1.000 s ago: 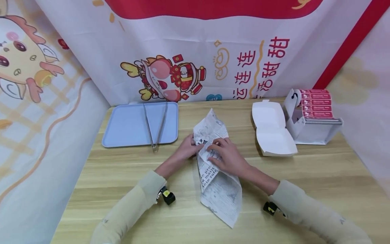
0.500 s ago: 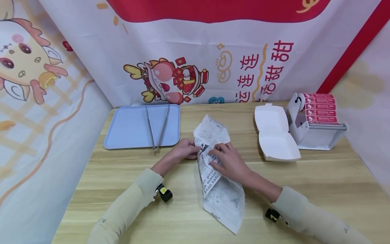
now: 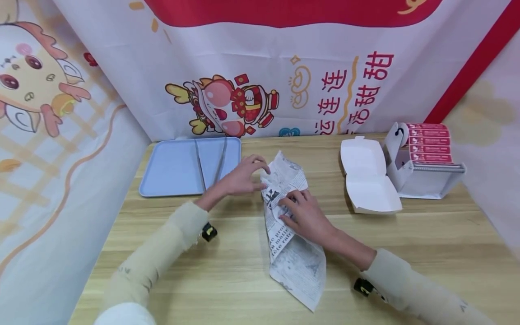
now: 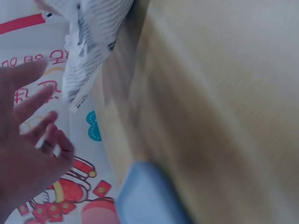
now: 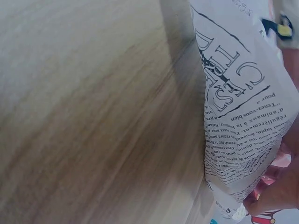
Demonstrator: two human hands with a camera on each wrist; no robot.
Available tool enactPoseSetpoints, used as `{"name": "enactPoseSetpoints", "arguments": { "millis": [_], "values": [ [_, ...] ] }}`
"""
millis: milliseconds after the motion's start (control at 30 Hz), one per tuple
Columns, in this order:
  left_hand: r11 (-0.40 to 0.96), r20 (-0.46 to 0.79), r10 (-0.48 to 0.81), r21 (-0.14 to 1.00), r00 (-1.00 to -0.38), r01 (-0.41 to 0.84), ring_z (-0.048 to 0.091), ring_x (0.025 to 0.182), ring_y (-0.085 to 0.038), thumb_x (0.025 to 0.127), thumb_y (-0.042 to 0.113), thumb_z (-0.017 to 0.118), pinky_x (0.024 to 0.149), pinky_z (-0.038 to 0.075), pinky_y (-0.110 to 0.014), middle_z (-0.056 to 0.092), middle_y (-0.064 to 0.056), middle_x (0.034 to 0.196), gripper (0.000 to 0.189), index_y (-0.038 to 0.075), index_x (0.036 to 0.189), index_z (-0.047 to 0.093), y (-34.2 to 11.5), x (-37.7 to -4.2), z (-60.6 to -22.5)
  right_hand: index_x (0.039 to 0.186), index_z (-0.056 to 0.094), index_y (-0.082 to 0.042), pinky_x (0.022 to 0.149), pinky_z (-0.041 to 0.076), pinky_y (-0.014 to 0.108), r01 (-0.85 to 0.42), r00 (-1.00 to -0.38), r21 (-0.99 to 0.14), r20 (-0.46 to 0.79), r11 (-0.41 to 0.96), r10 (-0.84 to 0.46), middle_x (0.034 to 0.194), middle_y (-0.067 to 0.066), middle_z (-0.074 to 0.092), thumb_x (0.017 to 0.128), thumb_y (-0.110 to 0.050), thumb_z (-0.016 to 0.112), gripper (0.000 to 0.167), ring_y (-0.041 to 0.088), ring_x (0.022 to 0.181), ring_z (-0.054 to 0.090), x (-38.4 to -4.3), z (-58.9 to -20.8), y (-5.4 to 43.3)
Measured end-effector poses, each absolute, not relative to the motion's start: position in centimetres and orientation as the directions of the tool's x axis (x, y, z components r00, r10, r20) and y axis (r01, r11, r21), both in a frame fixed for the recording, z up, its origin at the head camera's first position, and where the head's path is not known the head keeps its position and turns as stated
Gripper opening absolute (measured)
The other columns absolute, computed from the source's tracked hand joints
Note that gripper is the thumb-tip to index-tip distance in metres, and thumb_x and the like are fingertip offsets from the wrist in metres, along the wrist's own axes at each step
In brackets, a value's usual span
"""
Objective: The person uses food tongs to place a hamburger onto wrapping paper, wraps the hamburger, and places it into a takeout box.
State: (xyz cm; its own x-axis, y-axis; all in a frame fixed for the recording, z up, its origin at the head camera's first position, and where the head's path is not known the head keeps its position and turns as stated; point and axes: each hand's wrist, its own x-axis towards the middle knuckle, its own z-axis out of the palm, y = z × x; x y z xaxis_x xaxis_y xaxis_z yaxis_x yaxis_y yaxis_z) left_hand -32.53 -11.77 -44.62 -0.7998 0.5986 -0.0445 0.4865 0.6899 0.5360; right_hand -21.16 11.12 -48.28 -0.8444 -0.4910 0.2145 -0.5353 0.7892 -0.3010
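A newsprint-patterned wrapping paper (image 3: 298, 266) lies folded into a long, bulging bundle in the middle of the table; in the right wrist view its side (image 5: 243, 144) bears printed text. My right hand (image 3: 308, 214) holds the fold down from above, fingers and thumb curved over the paper. Just left of the upper part hovers my left hand (image 3: 243, 177), its fingers spread and holding nothing. Through the left wrist view, the same left hand (image 4: 37, 144) appears apart from the paper's end (image 4: 88, 51). Whatever lies inside the folds is hidden.
A blue tray (image 3: 168, 169) with metal tongs (image 3: 200, 164) across it stands at the back left. Back right are an open white takeaway box (image 3: 369, 192) and a dispenser (image 3: 426, 180) with a roll of red labels (image 3: 429, 142). A printed cloth (image 3: 252, 49) rises behind the table.
My left hand has let go of the paper's left edge, lifting up and leftward with its fingers opening. My right hand keeps its place on the fold.
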Motion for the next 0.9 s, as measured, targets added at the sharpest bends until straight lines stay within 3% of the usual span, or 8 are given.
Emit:
{"name": "enactPoseSetpoints", "arguments": {
  "millis": [100,233,333,433,500,767,833,900],
  "values": [
    [0.67,-0.301,0.725,0.517,-0.619,0.533,0.045,0.105,-0.021,0.087,0.023,0.076,0.091,0.043,-0.035,0.052,-0.01,0.12,0.039,0.017,0.124,0.067,-11.3,-34.8,-43.0,0.12,0.067,-0.022,0.083,0.041,0.037,-0.519,-0.855,-0.294,0.19,0.803,-0.483,0.121,0.006,0.058,0.093,-0.034,0.071,0.03,0.024,0.105,0.046,-21.3,-48.1,11.2],
    [0.728,-0.641,0.684,0.633,-0.349,0.265,0.043,0.066,-0.012,0.093,0.011,0.068,0.061,0.037,-0.024,0.062,-0.002,0.095,0.039,0.011,0.132,0.063,-10.9,-37.6,-42.1,0.119,0.067,-0.023,0.083,0.041,0.038,-0.513,-0.859,-0.29,0.181,0.808,-0.479,0.121,0.005,0.058,0.093,-0.035,0.071,0.03,0.024,0.105,0.045,-21.3,-48.2,11.2],
    [0.795,-0.779,0.601,0.605,-0.18,0.036,0.044,0.055,-0.008,0.095,0.007,0.064,0.052,0.035,-0.02,0.067,0.0,0.083,0.029,0.008,0.124,0.066,-10.4,-38.9,-42.7,0.119,0.067,-0.022,0.084,0.042,0.039,-0.517,-0.856,-0.287,0.19,0.806,-0.481,0.121,0.005,0.058,0.092,-0.035,0.071,0.03,0.024,0.106,0.046,-21.2,-48.3,11.0],
    [0.826,-0.825,0.561,0.563,-0.073,-0.022,0.053,0.058,-0.004,0.097,0.008,0.063,0.053,0.04,-0.015,0.072,0.0,0.08,0.016,0.004,0.11,0.071,-9.8,-39.4,-43.6,0.119,0.066,-0.022,0.086,0.042,0.039,-0.528,-0.849,-0.289,0.186,0.798,-0.494,0.12,0.005,0.058,0.093,-0.035,0.07,0.029,0.024,0.106,0.047,-21.0,-48.3,10.9],
    [0.832,-0.831,0.552,0.554,-0.059,-0.022,0.058,0.061,-0.004,0.098,0.009,0.062,0.055,0.044,-0.013,0.074,-0.003,0.079,0.014,0.002,0.101,0.073,-9.7,-39.5,-44.1,0.119,0.067,-0.022,0.086,0.043,0.039,-0.537,-0.844,-0.297,0.187,0.79,-0.503,0.12,0.004,0.058,0.093,-0.035,0.069,0.028,0.024,0.106,0.047,-20.8,-48.3,10.8],
    [0.804,-0.792,0.585,0.594,-0.173,-0.001,0.064,0.063,-0.007,0.1,0.016,0.06,0.055,0.044,-0.014,0.074,-0.005,0.074,0.024,0.001,0.091,0.076,-9.9,-41.0,-43.6,0.116,0.069,-0.024,0.082,0.044,0.038,-0.56,-0.828,-0.282,0.231,0.779,-0.511,0.117,0.003,0.059,0.092,-0.033,0.071,0.025,0.023,0.105,0.048,-21.1,-47.8,10.9],
    [0.787,-0.76,0.609,0.615,-0.226,0.05,0.062,0.063,-0.008,0.101,0.02,0.06,0.055,0.042,-0.016,0.074,-0.006,0.076,0.027,0.002,0.092,0.077,-10.2,-41.6,-43.7,0.116,0.07,-0.024,0.083,0.044,0.039,-0.551,-0.834,-0.286,0.218,0.784,-0.507,0.117,0.003,0.06,0.093,-0.034,0.071,0.025,0.023,0.106,0.048,-21.1,-47.9,11.0],
    [0.768,-0.704,0.626,0.631,-0.335,0.11,0.06,0.064,-0.01,0.101,0.023,0.059,0.058,0.042,-0.019,0.074,-0.007,0.078,0.03,0.001,0.092,0.076,-10.7,-42.2,-44.0,0.116,0.07,-0.025,0.085,0.044,0.039,-0.54,-0.842,-0.299,0.2,0.787,-0.502,0.118,0.002,0.06,0.093,-0.034,0.07,0.025,0.023,0.106,0.048,-21.1,-48.2,11.0]
  ]
}}
